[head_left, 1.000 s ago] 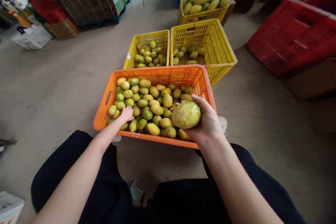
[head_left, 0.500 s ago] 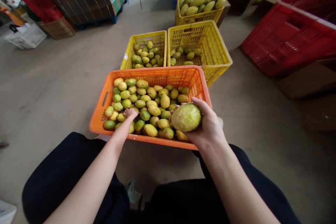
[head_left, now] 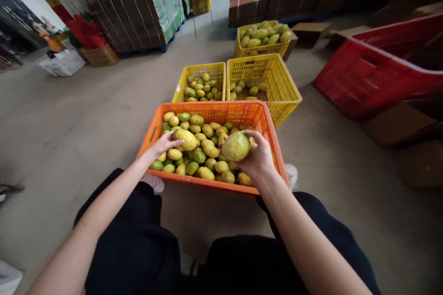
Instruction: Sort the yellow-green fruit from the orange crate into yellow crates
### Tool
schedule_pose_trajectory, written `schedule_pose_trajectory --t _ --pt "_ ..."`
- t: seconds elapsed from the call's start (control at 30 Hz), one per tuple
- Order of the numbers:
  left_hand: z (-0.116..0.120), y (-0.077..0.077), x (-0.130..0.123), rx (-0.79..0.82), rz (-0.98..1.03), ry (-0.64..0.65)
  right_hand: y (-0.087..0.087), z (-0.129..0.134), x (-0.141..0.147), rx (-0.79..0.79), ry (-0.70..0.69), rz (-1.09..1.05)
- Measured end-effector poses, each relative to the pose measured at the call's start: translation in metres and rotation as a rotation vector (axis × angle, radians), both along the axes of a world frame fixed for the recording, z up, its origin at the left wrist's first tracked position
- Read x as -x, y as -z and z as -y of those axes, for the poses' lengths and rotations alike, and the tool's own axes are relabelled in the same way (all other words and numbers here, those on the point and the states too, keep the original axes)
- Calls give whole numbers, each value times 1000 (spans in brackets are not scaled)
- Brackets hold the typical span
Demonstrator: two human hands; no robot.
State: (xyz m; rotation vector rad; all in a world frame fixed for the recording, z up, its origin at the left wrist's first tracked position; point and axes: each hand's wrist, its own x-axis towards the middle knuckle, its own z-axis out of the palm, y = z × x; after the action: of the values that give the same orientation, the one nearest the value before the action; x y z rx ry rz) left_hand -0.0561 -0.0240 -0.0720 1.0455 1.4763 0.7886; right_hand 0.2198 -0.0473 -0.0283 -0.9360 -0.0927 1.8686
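My left hand (head_left: 166,142) has its fingers around a yellow, bumpy-skinned papaya (head_left: 186,139), raised just above the pile. In my right hand (head_left: 259,156) rests a larger, pale green papaya (head_left: 237,146), gripped from the right side with the thumb on top. Both hands are over a long orange crate (head_left: 204,185), which stands in front of my knees. Many yellow and green papayas (head_left: 206,173) lie loose inside it. The undersides of both held fruits are hidden.
Behind the orange crate stand a yellow crate (head_left: 179,82) of smaller-looking fruit and another yellow crate (head_left: 284,84) with several fruits at its bottom. Farther back is a full yellow crate (head_left: 242,50). A red bin (head_left: 349,71) and cardboard boxes (head_left: 398,117) are to the right.
My left hand has come up out of the pile with a yellow papaya. My right hand still holds the green one, slightly further left and higher. The view has tilted upward.
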Motion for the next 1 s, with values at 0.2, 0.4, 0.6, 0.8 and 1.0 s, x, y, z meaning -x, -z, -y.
schedule_pose_trajectory --t 0.2,0.4,0.6,0.8,1.0 --pt "39 -42 -14 -74 462 -125 10 3 15 -109 -11 45" --pt "41 -29 -44 -24 548 -156 14 9 22 -109 -108 15" --pt "48 -29 -62 -107 544 -128 15 19 39 -152 -151 -26" --pt "56 -26 -62 -292 360 -226 22 30 56 -220 -243 -47" --pt "63 -36 -58 -417 209 -156 38 29 61 -230 -285 -6"
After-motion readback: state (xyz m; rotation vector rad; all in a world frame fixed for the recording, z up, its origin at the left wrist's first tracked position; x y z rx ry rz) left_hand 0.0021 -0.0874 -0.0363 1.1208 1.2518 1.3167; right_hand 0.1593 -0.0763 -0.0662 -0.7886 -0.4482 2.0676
